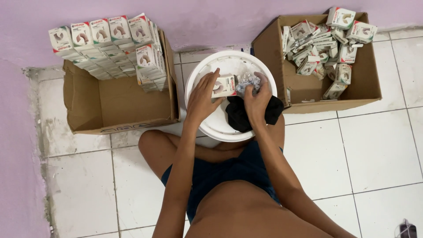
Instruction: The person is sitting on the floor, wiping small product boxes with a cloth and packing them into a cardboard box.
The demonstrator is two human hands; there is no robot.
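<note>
My left hand (pixel 203 98) has its fingers curled around a small white carton (pixel 224 85), clamped on its near end, and the carton sits over the round white lid (pixel 207 70). My right hand (pixel 257 99) is pinched shut on a crinkled clear plastic wrapper (pixel 246 82), which touches the carton's open end. Just under that hand, a black cloth (pixel 240 115) lies bunched on the lid's near edge, spilling right. Out to my left, an open cardboard box (pixel 114 103) lies on its side with neat rows of the same cartons (pixel 108 44) stacked along its far wall. To my right, a 2nd cardboard box (pixel 308 88) holds a loose heap of cartons (pixel 324 44). White floor tiles (pixel 374 145) all around, lilac wall (pixel 198 17) ahead.
</note>
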